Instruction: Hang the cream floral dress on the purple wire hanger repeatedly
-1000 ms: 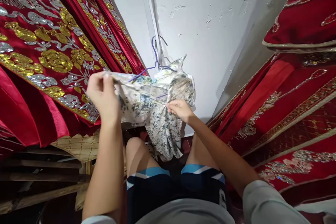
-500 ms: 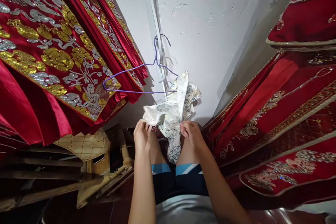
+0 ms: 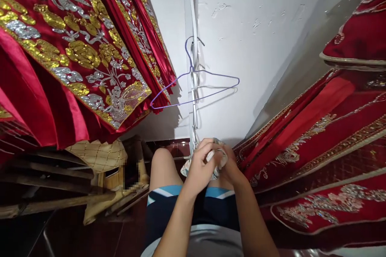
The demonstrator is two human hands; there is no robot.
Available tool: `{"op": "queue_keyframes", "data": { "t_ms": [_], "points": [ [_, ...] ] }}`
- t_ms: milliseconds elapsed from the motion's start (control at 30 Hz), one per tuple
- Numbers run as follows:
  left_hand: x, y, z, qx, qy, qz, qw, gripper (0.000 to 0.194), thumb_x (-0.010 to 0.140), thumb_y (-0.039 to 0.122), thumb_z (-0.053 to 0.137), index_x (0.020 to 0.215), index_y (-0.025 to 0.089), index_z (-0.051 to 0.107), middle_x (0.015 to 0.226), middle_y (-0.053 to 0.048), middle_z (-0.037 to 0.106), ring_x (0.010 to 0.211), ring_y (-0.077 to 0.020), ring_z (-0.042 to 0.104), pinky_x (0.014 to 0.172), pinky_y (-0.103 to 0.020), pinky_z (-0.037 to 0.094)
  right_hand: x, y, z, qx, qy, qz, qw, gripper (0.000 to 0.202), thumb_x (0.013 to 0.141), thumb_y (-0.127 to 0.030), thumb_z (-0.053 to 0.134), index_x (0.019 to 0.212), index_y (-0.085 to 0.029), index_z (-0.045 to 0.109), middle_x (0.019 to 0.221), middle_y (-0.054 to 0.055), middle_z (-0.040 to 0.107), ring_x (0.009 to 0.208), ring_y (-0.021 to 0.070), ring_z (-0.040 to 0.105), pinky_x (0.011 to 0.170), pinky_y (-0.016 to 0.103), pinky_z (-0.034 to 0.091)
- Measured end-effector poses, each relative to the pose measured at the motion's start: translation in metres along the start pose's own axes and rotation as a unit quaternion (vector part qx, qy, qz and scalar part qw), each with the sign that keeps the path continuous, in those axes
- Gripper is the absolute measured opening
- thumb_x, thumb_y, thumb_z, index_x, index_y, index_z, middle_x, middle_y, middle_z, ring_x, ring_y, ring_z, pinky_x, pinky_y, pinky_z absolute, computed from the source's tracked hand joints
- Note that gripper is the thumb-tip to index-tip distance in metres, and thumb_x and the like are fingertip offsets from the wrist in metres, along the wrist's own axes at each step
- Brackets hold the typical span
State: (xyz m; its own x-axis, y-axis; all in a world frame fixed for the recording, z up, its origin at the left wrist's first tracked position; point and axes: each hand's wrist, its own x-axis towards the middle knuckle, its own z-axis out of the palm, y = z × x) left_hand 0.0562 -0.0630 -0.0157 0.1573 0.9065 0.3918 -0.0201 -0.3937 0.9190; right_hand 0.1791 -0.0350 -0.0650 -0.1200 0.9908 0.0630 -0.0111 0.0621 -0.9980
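Observation:
A whitish patterned cloth (image 3: 186, 167) is bunched up between my two hands, low over my lap. My left hand (image 3: 202, 164) has its fingers curled round part of the cloth. Just to its right, my right hand (image 3: 230, 164) also grips the bundle, its fingers partly hidden behind the left hand and the fabric. Above them, a purple wire hanger (image 3: 215, 74) hangs bare from the white strip on the wall, touched by neither hand.
Red garments with gold and silver sequins (image 3: 84, 54) hang at the left, and more red embroidered garments (image 3: 313, 136) at the right. A wooden chair (image 3: 102, 184) with cream cloth stands lower left. The white wall (image 3: 241, 40) is ahead.
The cloth has come off the purple hanger and is gathered lower down. My hands have moved together, the left one to the right. The view has shifted slightly.

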Motion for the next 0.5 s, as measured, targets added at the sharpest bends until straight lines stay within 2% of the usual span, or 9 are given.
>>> {"op": "queue_keyframes", "data": {
  "t_ms": [67,133,200,267,333,367,433,500],
  "points": [
    [0.000,0.001,0.000,0.049,-0.002,0.008,0.999,0.014,0.096,0.031,0.060,0.094,0.023,0.072,0.111,-0.009,0.063,0.114,-0.0255,0.056,0.103,-0.036,0.041,-0.007,0.004,0.004,0.045,0.000,0.037,0.998,0.068,0.089,-0.083,0.027,0.091,-0.025,0.063,0.075,0.007,0.064,0.077,0.0258,0.064,0.063,0.036,0.050],
    [0.002,-0.003,-0.007,0.073,-0.008,0.005,0.997,0.017,0.096,0.032,0.060,0.106,0.025,0.072,0.123,-0.009,0.061,0.124,-0.0261,0.053,0.108,-0.036,0.038,-0.011,0.006,0.001,0.094,-0.037,0.086,0.991,0.069,0.084,-0.087,0.035,0.088,-0.025,0.065,0.072,0.010,0.064,0.076,0.0285,0.065,0.060,0.038,0.049],
    [0.004,-0.010,-0.018,0.063,-0.043,-0.017,0.997,0.029,0.098,0.038,0.057,0.123,0.026,0.065,0.134,-0.009,0.058,0.131,-0.0259,0.050,0.111,-0.035,0.037,-0.012,0.004,-0.008,0.122,-0.140,0.119,0.975,0.065,0.077,-0.087,0.050,0.089,-0.025,0.067,0.074,0.010,0.066,0.077,0.0291,0.066,0.062,0.038,0.050],
    [0.004,-0.021,-0.030,0.045,-0.124,-0.051,0.990,0.040,0.102,0.048,0.045,0.130,0.024,0.060,0.130,-0.010,0.061,0.126,-0.0249,0.055,0.108,-0.034,0.040,-0.008,-0.003,-0.020,0.124,-0.280,0.114,0.945,0.060,0.069,-0.077,0.071,0.095,-0.023,0.069,0.077,0.008,0.066,0.079,0.0265,0.065,0.067,0.037,0.051],
    [0.002,-0.035,-0.043,0.057,-0.229,-0.072,0.969,0.051,0.104,0.057,0.031,0.114,0.019,0.065,0.108,-0.009,0.068,0.104,-0.0234,0.063,0.093,-0.032,0.047,0.000,-0.016,-0.033,0.105,-0.380,0.087,0.915,0.058,0.063,-0.063,0.084,0.099,-0.020,0.069,0.078,0.004,0.066,0.078,0.0217,0.063,0.071,0.034,0.051],
    [0.001,-0.041,-0.050,0.084,-0.275,-0.070,0.955,0.055,0.103,0.060,0.031,0.101,0.017,0.066,0.096,-0.007,0.068,0.092,-0.0221,0.064,0.084,-0.031,0.049,0.004,-0.023,-0.039,0.086,-0.405,0.080,0.907,0.056,0.062,-0.057,0.088,0.098,-0.018,0.069,0.077,0.003,0.065,0.075,0.0195,0.062,0.070,0.032,0.051],
    [-0.002,-0.052,-0.066,0.174,-0.334,-0.058,0.925,0.052,0.099,0.061,0.041,0.082,0.017,0.062,0.078,-0.004,0.064,0.073,-0.0186,0.060,0.069,-0.029,0.045,0.014,-0.040,-0.051,0.029,-0.405,0.071,0.911,0.046,0.064,-0.047,0.088,0.092,-0.016,0.069,0.078,0.002,0.065,0.071,0.0169,0.060,0.066,0.028,0.050],
    [-0.003,-0.057,-0.085,0.283,-0.352,-0.054,0.891,0.041,0.097,0.053,0.051,0.079,0.018,0.061,0.069,-0.002,0.061,0.063,-0.0161,0.057,0.062,-0.028,0.039,0.022,-0.055,-0.059,-0.058,-0.349,0.029,0.935,0.029,0.070,-0.036,0.085,0.084,-0.017,0.068,0.077,0.001,0.064,0.068,0.0157,0.058,0.061,0.026,0.047]
  ]
}}
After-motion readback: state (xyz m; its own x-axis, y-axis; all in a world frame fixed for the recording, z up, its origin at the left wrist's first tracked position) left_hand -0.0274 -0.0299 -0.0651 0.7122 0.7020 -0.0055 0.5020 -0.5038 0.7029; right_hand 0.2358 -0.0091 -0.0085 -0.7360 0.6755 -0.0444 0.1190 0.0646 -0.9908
